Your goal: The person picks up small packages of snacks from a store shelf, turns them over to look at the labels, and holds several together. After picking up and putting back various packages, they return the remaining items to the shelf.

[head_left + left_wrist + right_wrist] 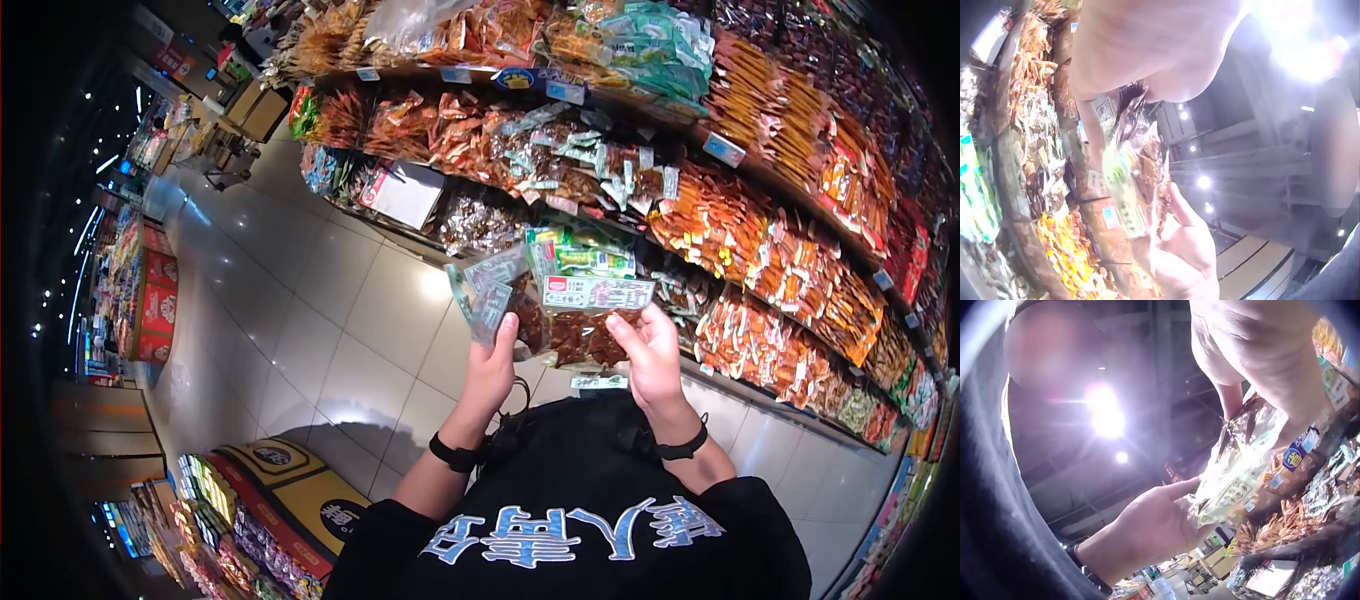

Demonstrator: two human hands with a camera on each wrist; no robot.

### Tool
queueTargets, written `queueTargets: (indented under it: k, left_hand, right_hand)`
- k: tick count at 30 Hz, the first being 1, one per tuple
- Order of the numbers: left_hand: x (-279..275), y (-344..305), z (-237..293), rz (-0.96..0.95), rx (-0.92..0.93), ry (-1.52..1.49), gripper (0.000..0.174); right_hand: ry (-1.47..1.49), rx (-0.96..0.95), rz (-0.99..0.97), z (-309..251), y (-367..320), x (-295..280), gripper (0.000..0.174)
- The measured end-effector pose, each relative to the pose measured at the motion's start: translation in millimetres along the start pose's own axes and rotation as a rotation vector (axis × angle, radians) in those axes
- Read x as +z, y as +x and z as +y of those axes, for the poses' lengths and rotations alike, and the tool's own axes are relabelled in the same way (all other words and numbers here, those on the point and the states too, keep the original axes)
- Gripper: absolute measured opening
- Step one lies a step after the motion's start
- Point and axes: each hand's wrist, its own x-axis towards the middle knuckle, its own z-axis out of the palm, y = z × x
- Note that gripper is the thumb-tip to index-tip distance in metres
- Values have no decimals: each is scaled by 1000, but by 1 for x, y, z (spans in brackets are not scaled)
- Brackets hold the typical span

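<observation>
In the head view, several clear plastic snack packets with dark brown contents [580,340] are held up between both hands, in front of the chest. My left hand [490,375] grips the left side, thumb on the front, where clear packet tops [487,300] with pale green print fan out. The right side is pinched by my right hand [655,365], its thumb lying over the brown contents. A white-and-red label [598,293] runs along the upper edge. From the left wrist, the packet [1147,165] shows side-on between the hands; the right wrist view shows its pale green printed face [1235,487].
Curved, tiered shelves [600,205] packed with snack packets stand ahead and to the right. Beneath lies a tiled floor [350,290]. A yellow-and-red display stand [290,480] is at lower left, a red one [158,300] farther left. Cartons [258,110] stand at the back.
</observation>
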Motion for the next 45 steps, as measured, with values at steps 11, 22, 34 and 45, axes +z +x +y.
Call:
queueTargets:
  k: [11,22,34,45]
  left_hand:
    - [100,81,20,-146,165,331,45]
    - [101,150,-2,-335,-151,-29,49]
    - [25,273,28,-590,-318,-528,79]
    - [0,358,68,-554,-418,-478,45]
  right_hand:
    - [-450,-339,14,-56,88,-56,23]
    - [-31,253,-469,-52,166,-55,31]
    - [141,212,-16,-11,251,32,26]
    - [153,-82,118,-1,269,94,35]
